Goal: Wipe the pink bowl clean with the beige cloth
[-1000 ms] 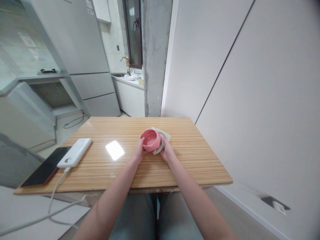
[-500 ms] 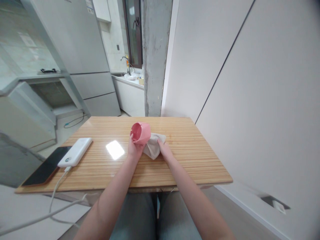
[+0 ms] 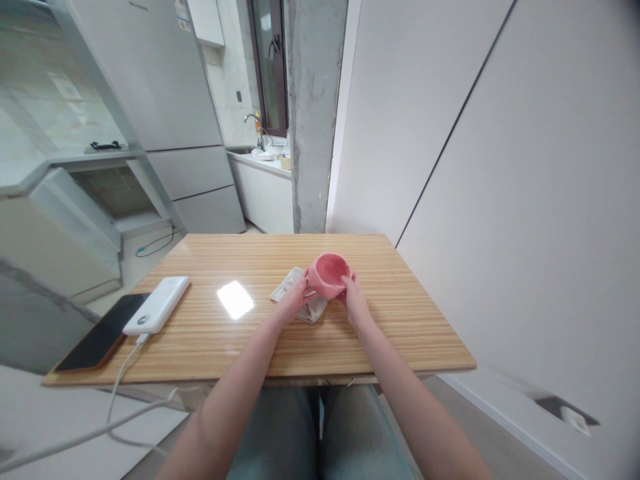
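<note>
Between both hands, a pink cup (image 3: 327, 285) is tilted so that its round opening faces me. My left hand (image 3: 296, 297) is closed around its left side. On the other side, my right hand (image 3: 354, 299) grips the rim, thumb at the opening and fingers partly hidden behind. Under the cup and my left hand lies a crumpled off-white cloth (image 3: 314, 312) on the wood-grain table (image 3: 400, 327); part of it is covered from view.
At the table's left, a white power bank (image 3: 157, 305) with a plugged-in white cable (image 3: 120, 373) overlaps a dark phone-like slab (image 3: 97, 340). A white wall (image 3: 500, 200) runs along the right side. Beyond the table stand a fridge (image 3: 160, 87) and a sink counter (image 3: 263, 190).
The cup has moved right and turned its opening more toward me. My right hand has let go of the cloth and taken hold of the cup; the cloth now lies on the table.
</note>
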`<action>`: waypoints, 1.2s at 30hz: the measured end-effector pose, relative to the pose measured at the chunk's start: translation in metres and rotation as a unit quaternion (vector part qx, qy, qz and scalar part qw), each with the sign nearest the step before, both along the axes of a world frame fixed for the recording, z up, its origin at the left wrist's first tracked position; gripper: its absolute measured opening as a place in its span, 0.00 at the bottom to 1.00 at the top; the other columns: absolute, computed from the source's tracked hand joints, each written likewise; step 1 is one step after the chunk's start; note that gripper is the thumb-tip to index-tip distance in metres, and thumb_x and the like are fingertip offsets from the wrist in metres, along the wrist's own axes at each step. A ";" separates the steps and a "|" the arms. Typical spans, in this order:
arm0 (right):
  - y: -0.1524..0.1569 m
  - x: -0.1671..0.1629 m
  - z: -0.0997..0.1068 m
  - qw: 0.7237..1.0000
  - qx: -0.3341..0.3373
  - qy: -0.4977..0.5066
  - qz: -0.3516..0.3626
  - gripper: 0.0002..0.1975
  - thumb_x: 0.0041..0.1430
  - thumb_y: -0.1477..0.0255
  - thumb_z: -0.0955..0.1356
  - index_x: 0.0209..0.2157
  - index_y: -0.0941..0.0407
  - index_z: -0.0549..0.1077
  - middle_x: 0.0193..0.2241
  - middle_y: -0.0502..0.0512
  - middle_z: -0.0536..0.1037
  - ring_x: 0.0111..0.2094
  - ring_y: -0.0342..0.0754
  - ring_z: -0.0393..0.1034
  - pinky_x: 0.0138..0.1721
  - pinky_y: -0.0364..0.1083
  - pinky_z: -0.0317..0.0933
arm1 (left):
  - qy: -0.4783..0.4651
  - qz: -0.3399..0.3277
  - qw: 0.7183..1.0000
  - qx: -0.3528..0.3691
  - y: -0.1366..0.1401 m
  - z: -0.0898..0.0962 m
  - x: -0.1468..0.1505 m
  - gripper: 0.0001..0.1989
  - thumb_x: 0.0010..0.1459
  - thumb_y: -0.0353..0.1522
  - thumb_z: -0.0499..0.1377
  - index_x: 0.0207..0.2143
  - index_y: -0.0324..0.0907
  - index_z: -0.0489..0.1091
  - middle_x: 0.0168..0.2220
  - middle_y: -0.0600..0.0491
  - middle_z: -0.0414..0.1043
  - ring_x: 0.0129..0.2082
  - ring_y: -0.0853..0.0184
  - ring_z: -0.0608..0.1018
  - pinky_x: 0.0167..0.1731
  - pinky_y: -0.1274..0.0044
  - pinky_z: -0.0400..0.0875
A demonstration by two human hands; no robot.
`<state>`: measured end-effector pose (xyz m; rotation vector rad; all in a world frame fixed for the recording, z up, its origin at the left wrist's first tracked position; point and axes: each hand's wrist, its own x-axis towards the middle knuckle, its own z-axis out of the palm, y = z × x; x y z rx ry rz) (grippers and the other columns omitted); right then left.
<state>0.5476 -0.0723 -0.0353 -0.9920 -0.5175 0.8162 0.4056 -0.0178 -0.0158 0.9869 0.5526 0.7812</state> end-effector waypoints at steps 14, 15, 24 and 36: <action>-0.013 0.154 -0.023 0.910 -0.165 -0.252 -0.285 0.22 0.52 0.62 0.60 0.45 0.58 0.69 0.44 0.56 0.74 0.46 0.51 0.66 0.51 0.50 0.57 | 0.348 0.190 0.846 0.357 0.010 -0.007 -0.019 0.07 0.55 0.30 0.52 0.33 0.40 0.69 0.31 0.52 0.73 0.33 0.66 0.74 0.36 0.75 0.66; -0.012 0.155 -0.025 0.909 -0.167 -0.254 -0.286 0.21 0.52 0.62 0.60 0.45 0.58 0.69 0.43 0.57 0.74 0.45 0.51 0.66 0.50 0.50 0.57 | 0.363 0.180 0.840 0.362 0.011 -0.008 -0.018 0.07 0.55 0.30 0.52 0.33 0.40 0.69 0.30 0.52 0.73 0.33 0.66 0.74 0.35 0.75 0.66; -0.012 0.144 -0.017 0.894 -0.226 -0.286 -0.261 0.24 0.53 0.62 0.60 0.49 0.58 0.68 0.46 0.61 0.73 0.47 0.55 0.66 0.51 0.52 0.56 | 0.442 0.128 0.794 0.397 0.009 -0.009 -0.017 0.08 0.57 0.31 0.51 0.31 0.41 0.70 0.32 0.52 0.74 0.34 0.67 0.74 0.35 0.76 0.65; -0.013 0.152 -0.022 0.809 -0.350 -0.375 -0.287 0.21 0.58 0.68 0.54 0.46 0.58 0.69 0.45 0.65 0.75 0.53 0.56 0.62 0.59 0.62 0.38 | 0.453 0.124 0.776 0.421 0.010 -0.012 -0.018 0.09 0.57 0.32 0.51 0.31 0.41 0.70 0.32 0.52 0.73 0.33 0.67 0.73 0.33 0.77 0.63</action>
